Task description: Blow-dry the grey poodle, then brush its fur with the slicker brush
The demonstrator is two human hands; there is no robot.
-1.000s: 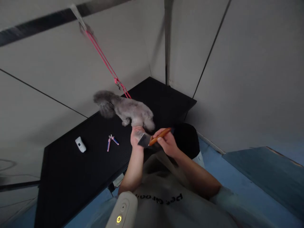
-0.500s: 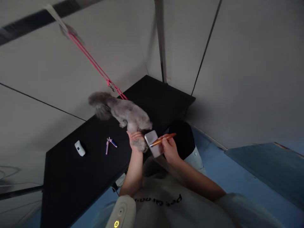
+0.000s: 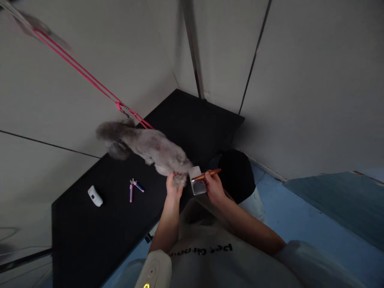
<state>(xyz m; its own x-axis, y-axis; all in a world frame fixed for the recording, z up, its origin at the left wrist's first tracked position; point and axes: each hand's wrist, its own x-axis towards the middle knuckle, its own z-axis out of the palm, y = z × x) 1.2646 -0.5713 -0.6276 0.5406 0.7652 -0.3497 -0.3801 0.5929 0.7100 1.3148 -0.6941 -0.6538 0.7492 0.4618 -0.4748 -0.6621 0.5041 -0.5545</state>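
Observation:
A grey short-clipped dog (image 3: 159,148) stands on a black grooming table (image 3: 96,236), its fluffy head turned away to the left. My left hand (image 3: 173,188) is closed round the dog's hind leg near the paw; some of the fingers are hidden by fur. In my right hand (image 3: 214,189) is a slicker brush (image 3: 198,187) with an orange-brown handle and a pale rectangular head. The brush head is close beside the dog's rump and the held leg; whether it touches the fur I cannot tell.
Nail clippers (image 3: 132,190) and a small white device (image 3: 95,196) lie on the table, left of my hands. A pink leash (image 3: 87,76) runs from the upper left down to the dog. A black round seat (image 3: 238,176) stands beside the table's right edge.
The held hind leg is now tucked closer under the dog's body. The brush has shifted slightly, its head tilted differently. The dog's body appears more stretched out, and the view has shifted.

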